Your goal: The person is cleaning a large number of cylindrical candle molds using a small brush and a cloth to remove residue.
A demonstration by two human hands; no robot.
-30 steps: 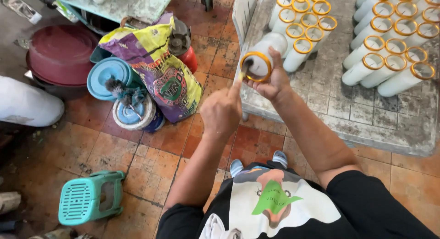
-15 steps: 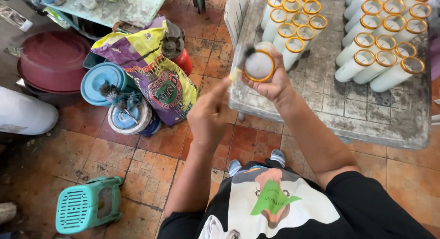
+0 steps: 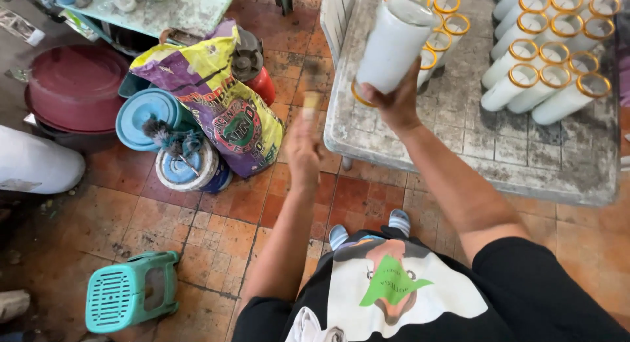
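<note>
right hand (image 3: 392, 100) grips white candle glass (image 3: 392, 48) upturned over table (image 3: 459, 152), gold rim down; left hand (image 3: 304, 148) fingers closed round blurred brush (image 3: 311, 102) beside table's near-left edge, away from rim

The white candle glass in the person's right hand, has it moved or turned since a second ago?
Yes. The white candle glass has flipped: its gold rim now points down toward the grey table edge, and the right hand holds it by that end.
</note>
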